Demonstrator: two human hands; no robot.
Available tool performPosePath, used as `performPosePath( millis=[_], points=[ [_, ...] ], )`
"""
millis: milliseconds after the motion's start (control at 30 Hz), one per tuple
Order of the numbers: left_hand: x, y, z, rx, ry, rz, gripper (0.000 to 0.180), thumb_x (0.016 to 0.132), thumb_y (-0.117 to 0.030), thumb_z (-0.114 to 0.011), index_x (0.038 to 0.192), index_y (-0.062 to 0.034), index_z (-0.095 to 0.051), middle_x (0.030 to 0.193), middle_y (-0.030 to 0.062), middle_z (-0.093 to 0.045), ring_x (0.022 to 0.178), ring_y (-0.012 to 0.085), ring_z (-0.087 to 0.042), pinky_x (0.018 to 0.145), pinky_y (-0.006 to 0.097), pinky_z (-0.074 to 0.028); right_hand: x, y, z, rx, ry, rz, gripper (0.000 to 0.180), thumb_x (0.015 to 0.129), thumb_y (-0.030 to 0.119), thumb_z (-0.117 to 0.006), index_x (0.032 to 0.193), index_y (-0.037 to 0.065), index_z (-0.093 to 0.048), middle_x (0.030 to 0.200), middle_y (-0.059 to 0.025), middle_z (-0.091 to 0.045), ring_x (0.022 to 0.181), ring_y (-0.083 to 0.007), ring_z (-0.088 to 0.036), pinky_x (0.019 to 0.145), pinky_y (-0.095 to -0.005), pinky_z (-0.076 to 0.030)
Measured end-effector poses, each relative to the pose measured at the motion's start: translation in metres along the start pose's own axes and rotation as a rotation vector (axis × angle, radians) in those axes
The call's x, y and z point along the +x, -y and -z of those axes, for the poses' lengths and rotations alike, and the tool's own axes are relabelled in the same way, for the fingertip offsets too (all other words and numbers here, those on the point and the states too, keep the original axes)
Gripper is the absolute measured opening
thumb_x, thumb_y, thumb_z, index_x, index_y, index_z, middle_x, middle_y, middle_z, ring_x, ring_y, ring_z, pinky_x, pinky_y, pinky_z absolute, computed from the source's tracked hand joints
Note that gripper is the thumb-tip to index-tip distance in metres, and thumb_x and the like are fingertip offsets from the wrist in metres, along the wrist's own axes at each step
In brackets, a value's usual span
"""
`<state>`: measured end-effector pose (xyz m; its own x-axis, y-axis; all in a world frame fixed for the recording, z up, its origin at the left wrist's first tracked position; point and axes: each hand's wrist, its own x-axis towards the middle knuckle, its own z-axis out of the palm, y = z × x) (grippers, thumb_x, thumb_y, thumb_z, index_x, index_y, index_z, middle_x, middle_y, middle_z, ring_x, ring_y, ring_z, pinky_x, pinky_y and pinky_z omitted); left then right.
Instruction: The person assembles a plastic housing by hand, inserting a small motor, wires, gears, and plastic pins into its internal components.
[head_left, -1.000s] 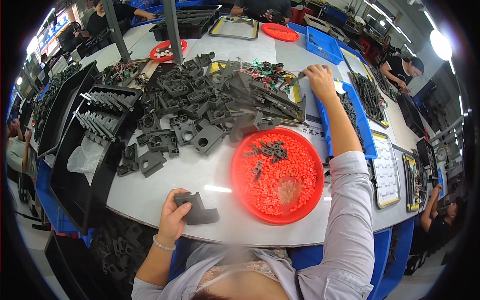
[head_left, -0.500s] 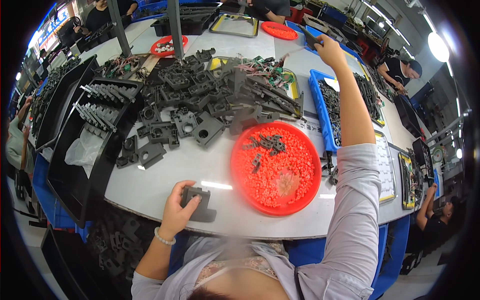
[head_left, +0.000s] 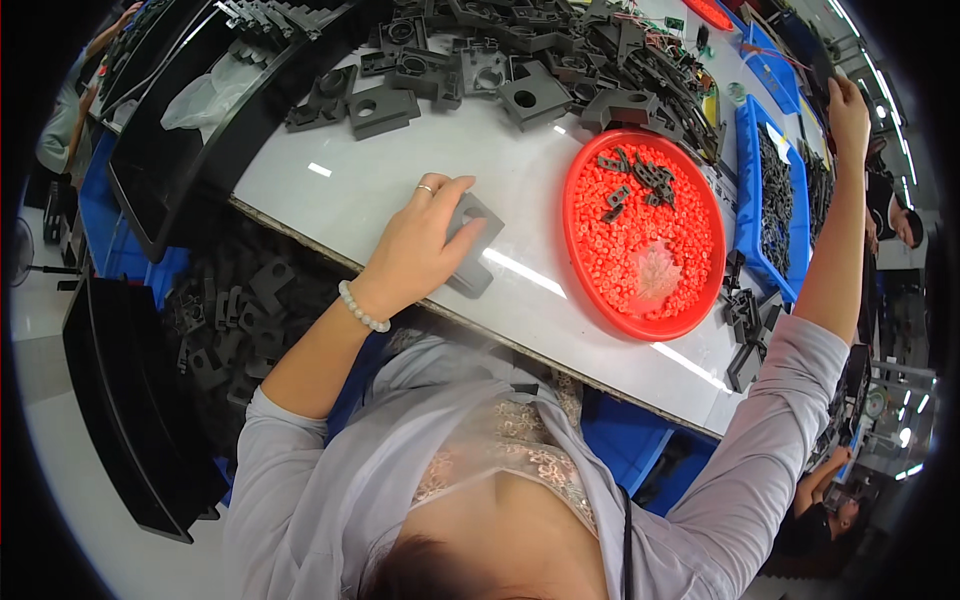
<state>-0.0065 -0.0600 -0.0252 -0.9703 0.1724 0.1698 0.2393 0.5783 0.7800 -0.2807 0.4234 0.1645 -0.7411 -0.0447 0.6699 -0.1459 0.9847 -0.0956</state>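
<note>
My left hand [head_left: 425,240], with a ring and a beaded bracelet at the wrist, holds a dark grey plastic housing part [head_left: 478,245] near the table's front edge. Its thumb and fingers lie on the part and cover some of it. Far off to the right, my raised right hand [head_left: 848,115] is closed round a dark elongated object [head_left: 824,72], whose kind I cannot make out against the dark background. Between the hands stands a round red tray [head_left: 573,235] of small red-orange plastic pieces [head_left: 625,265], with several dark clips [head_left: 652,178] on top.
Loose grey housings [head_left: 535,95] lie heaped at the back. A blue bin [head_left: 748,190] of small dark parts stands right of the tray. To the left are a black crate [head_left: 215,165] and, below the table edge, more dark parts [head_left: 230,315].
The view has swung, so the table things sit higher and further right. My left hand has turned over the housing, its back now showing; my right hand has stayed raised, further right in the picture.
</note>
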Motion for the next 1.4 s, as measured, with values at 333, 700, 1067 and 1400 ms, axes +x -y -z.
performPosePath(
  millis=[333,700,1067,1400],
  points=[
    [0.010,-0.030,-0.007,0.629,0.054,0.097,0.076,0.065,-0.040,-0.075,0.117,0.0066,-0.045,0.105,0.0192,-0.052,0.099,0.0298,-0.050,0.072,0.041,-0.048,-0.027,0.019,0.023,0.069,0.164,0.069,0.031,0.085,0.024,-0.059,0.108,0.003,-0.061,0.090,-0.0101,-0.066,0.073,-0.0136,-0.062,0.065,-0.0275,-0.048],
    [0.015,-0.011,0.004,0.181,0.018,0.043,0.054,0.062,-0.019,-0.076,0.106,0.0026,-0.052,0.097,0.0136,-0.054,0.090,0.0273,-0.055,0.080,0.034,-0.044,-0.066,0.060,0.014,0.101,0.147,-0.083,0.025,0.082,0.025,-0.056,0.100,0.009,-0.062,0.091,-0.0157,-0.065,0.088,-0.0332,-0.061,0.077,-0.0413,-0.047],
    [0.025,-0.041,0.004,-0.982,0.098,0.007,0.062,0.072,-0.010,-0.067,0.126,-0.0029,-0.038,0.110,0.0121,-0.053,0.102,0.0222,-0.055,0.081,0.032,-0.050,-0.091,0.103,0.090,0.501,0.140,-0.211,0.024,0.087,0.020,-0.054,0.099,0.000,-0.057,0.078,-0.0110,-0.067,0.060,-0.0170,-0.059,0.060,-0.0293,-0.046],
    [0.029,-0.073,0.005,-1.190,0.207,-0.118,0.072,0.064,-0.009,-0.073,0.127,-0.0016,-0.038,0.100,0.0067,-0.049,0.088,0.0152,-0.050,0.077,0.029,-0.046,-0.195,0.207,0.136,1.262,0.369,-0.198,0.018,0.089,0.014,-0.054,0.103,0.003,-0.051,0.071,0.0004,-0.058,0.055,-0.0028,-0.044,0.049,-0.0177,-0.031]
  ],
)
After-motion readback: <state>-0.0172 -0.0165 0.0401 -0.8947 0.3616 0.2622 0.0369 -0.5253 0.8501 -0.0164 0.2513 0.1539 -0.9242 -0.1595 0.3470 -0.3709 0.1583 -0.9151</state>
